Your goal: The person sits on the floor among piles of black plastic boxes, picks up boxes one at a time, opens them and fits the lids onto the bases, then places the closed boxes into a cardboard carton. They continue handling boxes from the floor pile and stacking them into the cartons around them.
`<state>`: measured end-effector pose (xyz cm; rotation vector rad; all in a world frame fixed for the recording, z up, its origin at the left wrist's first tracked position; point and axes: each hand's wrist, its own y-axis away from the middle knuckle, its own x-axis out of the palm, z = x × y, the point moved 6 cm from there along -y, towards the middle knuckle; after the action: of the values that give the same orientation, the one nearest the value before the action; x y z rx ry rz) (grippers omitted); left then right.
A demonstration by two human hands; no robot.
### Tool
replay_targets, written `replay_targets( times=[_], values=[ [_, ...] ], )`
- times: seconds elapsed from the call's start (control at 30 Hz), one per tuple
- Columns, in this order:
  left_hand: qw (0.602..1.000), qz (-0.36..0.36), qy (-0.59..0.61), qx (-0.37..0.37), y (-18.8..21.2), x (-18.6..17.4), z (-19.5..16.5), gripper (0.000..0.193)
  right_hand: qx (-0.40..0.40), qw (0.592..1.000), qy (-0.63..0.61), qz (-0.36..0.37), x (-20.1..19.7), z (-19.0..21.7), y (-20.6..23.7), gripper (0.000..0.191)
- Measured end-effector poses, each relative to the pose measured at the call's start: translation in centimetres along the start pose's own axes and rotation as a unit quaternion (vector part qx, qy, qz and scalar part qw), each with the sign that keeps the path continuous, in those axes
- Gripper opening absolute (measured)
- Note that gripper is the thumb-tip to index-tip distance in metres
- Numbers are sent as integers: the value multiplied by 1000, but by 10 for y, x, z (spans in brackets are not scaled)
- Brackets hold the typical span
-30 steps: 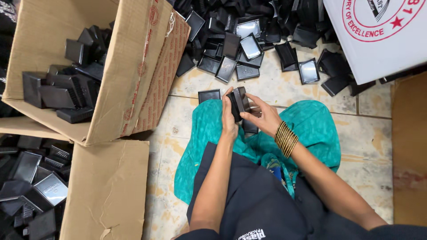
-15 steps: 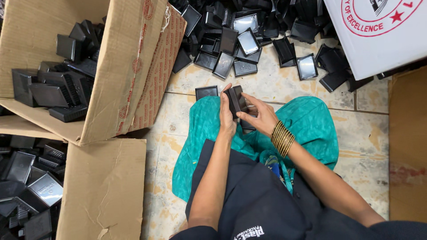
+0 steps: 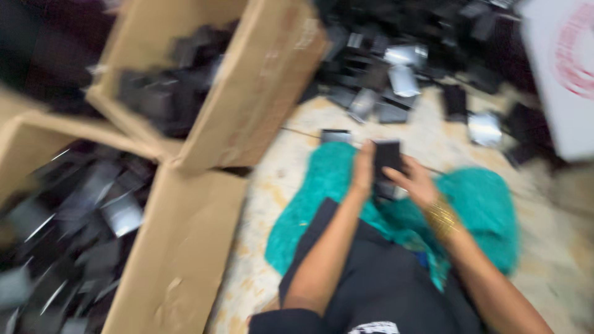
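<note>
My view has swung hard since half a second ago: the picture is smeared with motion now, the cardboard box [image 3: 247,86] has slid toward the middle of the frame, and the heap of black pieces at my left shows more than it did. My hands have hardly moved, though. My left hand [image 3: 362,170] and my right hand [image 3: 416,184] are still together over my lap, and the black rectangular piece [image 3: 388,158] still stands upright between them, just as it did before. The fingers of both hands are closed around it, left on its side edge, right from below and beside (the blur hides exactly how each finger sits). So my head turned, not the work; the piece is no nearer any box than it was.

I sit on the floor [image 3: 433,133], pale stone tiles with brownish stains and a dark joint line. My lap is covered in teal cloth [image 3: 489,204] over dark clothing, and gold bangles [image 3: 440,216] ring my right wrist. One more small black piece [image 3: 336,135] lies flat on the tiles just beyond my knee. Farther off is a scatter of black and shiny silver pieces [image 3: 402,74], a white board with a red mark [image 3: 560,68] stands at right, and a flattened cardboard sheet [image 3: 185,247] lies by the lower left heap [image 3: 68,235].
</note>
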<state>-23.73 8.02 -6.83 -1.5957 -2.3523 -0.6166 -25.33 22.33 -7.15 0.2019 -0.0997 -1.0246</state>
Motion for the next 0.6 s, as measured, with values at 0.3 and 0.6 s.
replay_targets(
  times=[0.3,0.6],
  values=[
    [934,-84,-291,190,46,-1,-65,47,-7,997,5,72,-5,-2,10,40],
    [819,-417,-71,388,78,-130,-187,36,-172,807,534,185,33,-1,5,70]
  ],
)
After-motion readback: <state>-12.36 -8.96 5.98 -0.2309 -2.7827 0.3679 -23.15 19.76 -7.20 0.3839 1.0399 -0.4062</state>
